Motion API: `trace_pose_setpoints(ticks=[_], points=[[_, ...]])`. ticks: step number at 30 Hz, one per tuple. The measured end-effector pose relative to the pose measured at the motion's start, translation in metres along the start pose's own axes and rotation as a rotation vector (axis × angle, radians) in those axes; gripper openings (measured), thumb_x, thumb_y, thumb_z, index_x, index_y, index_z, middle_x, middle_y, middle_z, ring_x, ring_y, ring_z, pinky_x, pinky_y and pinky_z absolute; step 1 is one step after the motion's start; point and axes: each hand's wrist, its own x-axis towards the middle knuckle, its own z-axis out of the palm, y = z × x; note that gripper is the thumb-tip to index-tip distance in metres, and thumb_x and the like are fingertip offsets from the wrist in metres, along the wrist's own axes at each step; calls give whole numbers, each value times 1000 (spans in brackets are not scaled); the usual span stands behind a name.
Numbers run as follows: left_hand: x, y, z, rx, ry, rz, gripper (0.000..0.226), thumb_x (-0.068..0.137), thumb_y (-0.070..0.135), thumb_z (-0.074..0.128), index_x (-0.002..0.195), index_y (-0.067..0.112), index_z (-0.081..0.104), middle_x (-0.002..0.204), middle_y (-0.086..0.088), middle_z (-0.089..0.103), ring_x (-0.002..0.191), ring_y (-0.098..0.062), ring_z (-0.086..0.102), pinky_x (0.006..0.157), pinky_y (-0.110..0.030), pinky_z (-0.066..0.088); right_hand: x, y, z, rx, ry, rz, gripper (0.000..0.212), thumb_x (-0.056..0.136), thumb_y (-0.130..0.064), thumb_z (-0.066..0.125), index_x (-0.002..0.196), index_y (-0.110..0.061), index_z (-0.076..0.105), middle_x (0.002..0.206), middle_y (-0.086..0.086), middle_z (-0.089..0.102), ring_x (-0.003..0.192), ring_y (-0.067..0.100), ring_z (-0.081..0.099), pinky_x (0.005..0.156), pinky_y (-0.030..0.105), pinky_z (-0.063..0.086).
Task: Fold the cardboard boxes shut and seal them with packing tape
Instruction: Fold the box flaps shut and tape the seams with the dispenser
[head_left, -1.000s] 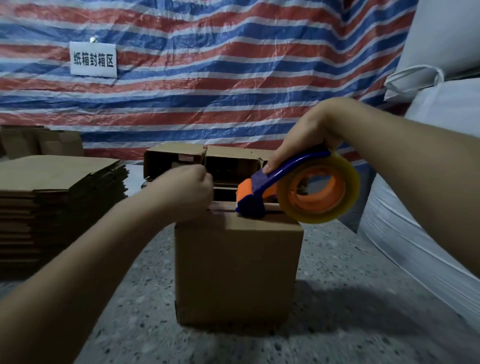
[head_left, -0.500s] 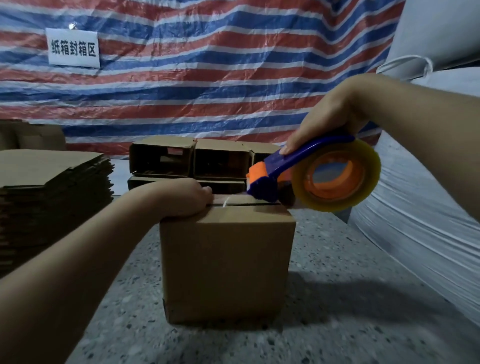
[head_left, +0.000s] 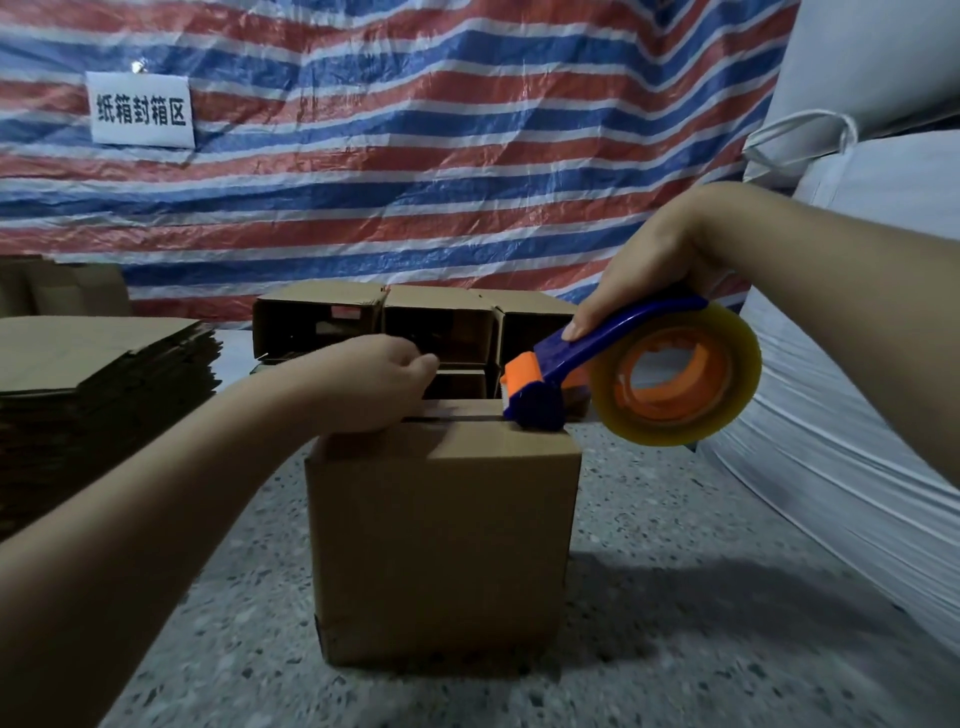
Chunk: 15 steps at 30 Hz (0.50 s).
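Cardboard box (head_left: 441, 540) stands upright on the speckled worktop (head_left: 675, 597), flaps down. My left hand (head_left: 374, 387) rests curled on its top; what it pinches, I cannot tell. Right hand (head_left: 644, 270) clenches the tape dispenser (head_left: 623, 374) handle, nose on the seam. I judge the box light, stiff-walled, with flaps that yield: brace it near the seam edge.

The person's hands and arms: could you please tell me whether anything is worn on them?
Both forearms are bare as far as the view reaches: no sleeves or gloves. The left hand and right hand show no rings, watch or bracelet on the sides visible; fingernails are short and unpainted.
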Motion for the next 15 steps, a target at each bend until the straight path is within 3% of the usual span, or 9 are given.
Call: trace_pose_setpoints(ticks=[2, 5, 7, 11, 15], points=[[4, 8, 6, 60, -83, 53, 33, 104, 43, 34, 110, 23, 60, 96, 3, 60, 87, -9, 56, 75, -30, 41, 1, 0, -1, -58, -43, -10, 78, 56, -68, 83, 113, -16, 73, 90, 8, 75, 72, 17, 71, 63, 30, 57], [2, 19, 21, 129, -237, 90, 39, 106, 43, 27, 129, 26, 53, 120, 1, 58, 109, -17, 55, 95, -37, 43, 6, 2, -5, -91, -53, 3, 88, 52, -70, 84, 118, -14, 68, 89, 8, 76, 72, 16, 72, 62, 29, 57], [6, 15, 27, 105, -230, 72, 41, 106, 43, 27, 138, 27, 46, 130, -2, 54, 117, -20, 51, 100, -39, 40, 8, 4, -7, -76, -48, 2, 85, 52, -70, 83, 115, -14, 69, 89, 8, 76, 72, 17, 73, 61, 29, 57], [11, 12, 29, 79, -225, 53, 40, 106, 43, 28, 140, 28, 43, 135, -4, 53, 122, -23, 49, 106, -43, 38, 7, 18, -20, -25, -34, -4, 98, 32, -70, 94, 111, -15, 75, 94, 13, 75, 73, 20, 72, 61, 31, 57], [12, 11, 30, 152, -220, 54, 41, 106, 42, 24, 143, 31, 38, 146, -1, 44, 132, -23, 40, 111, -44, 29, -1, 45, -26, -15, -22, 34, 84, 37, -74, 91, 101, -20, 80, 101, 14, 76, 76, 22, 72, 65, 33, 57]])
